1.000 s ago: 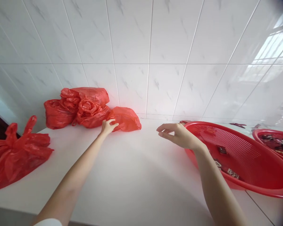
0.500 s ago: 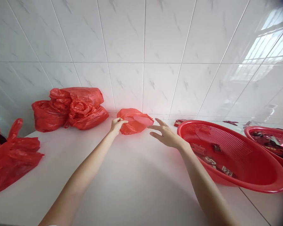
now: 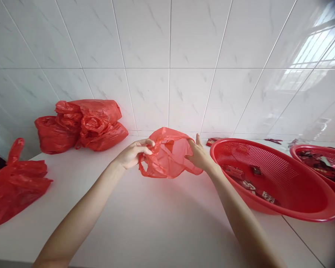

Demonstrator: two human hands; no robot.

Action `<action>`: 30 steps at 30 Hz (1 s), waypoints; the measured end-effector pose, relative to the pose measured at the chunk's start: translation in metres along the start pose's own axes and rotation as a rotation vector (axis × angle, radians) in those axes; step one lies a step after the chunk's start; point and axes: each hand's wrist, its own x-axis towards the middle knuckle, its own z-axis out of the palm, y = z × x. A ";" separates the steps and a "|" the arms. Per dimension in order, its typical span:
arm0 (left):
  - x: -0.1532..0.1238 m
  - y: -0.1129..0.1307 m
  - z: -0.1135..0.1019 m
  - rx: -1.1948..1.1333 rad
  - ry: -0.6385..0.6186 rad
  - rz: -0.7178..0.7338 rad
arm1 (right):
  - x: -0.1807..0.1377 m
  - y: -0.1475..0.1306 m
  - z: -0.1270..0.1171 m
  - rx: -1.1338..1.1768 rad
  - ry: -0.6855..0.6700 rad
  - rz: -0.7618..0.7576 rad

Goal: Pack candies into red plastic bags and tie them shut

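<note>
A thin red plastic bag (image 3: 167, 156) is held up just above the white counter (image 3: 156, 223), between both my hands. My left hand (image 3: 132, 153) is closed, pinching the bag's left edge. At the bag's right edge my right hand (image 3: 198, 156) grips the plastic, its fingertips tucked behind the film and the thumb up. The bag looks crumpled and empty.
A pile of filled red bags (image 3: 82, 124) sits against the tiled wall at the back left, another red bag (image 3: 12, 182) at the left edge. A red mesh basket (image 3: 270, 178) with several small packets stands to the right, a second red basin (image 3: 321, 163) beyond it.
My left hand pulled one red bag away from the pile toward the middle and lifted it. My right hand came in from the right and took hold of its other side.
</note>
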 end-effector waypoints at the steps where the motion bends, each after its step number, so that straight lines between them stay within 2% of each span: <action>1: -0.003 -0.002 -0.003 0.119 0.018 0.005 | 0.001 0.000 0.001 0.032 0.050 -0.014; 4: -0.011 -0.008 -0.010 0.576 0.074 0.058 | 0.005 -0.004 0.002 0.122 0.201 -0.059; 6: -0.015 -0.011 -0.011 0.830 0.130 0.106 | 0.005 -0.008 0.001 0.194 0.217 -0.049; 8: -0.018 -0.011 -0.010 1.011 0.226 0.161 | 0.001 -0.014 -0.003 0.225 0.162 -0.030; 10: -0.019 -0.011 -0.006 1.207 0.348 0.219 | -0.006 -0.020 -0.009 0.163 0.056 -0.024; 12: -0.018 -0.011 0.001 1.414 0.453 0.223 | -0.015 -0.027 -0.015 0.019 -0.066 -0.011; 14: -0.018 -0.011 0.007 1.552 0.485 0.169 | -0.023 -0.033 -0.020 -0.171 -0.190 0.008; 17: -0.019 -0.012 0.009 1.603 0.355 0.015 | -0.031 -0.036 -0.023 -0.393 -0.338 0.036; 21: -0.022 -0.014 -0.002 1.510 -0.018 -0.238 | -0.028 -0.027 -0.019 -0.468 -0.419 0.076; 24: -0.023 -0.019 -0.012 1.457 -0.193 -0.319 | -0.021 -0.019 -0.012 -0.488 -0.482 0.088; 27: -0.025 -0.026 -0.014 1.429 -0.216 -0.284 | -0.017 -0.017 -0.004 -0.494 -0.521 0.068; 30: -0.024 -0.036 -0.011 1.404 -0.101 -0.193 | -0.020 -0.022 -0.003 -0.497 -0.479 0.031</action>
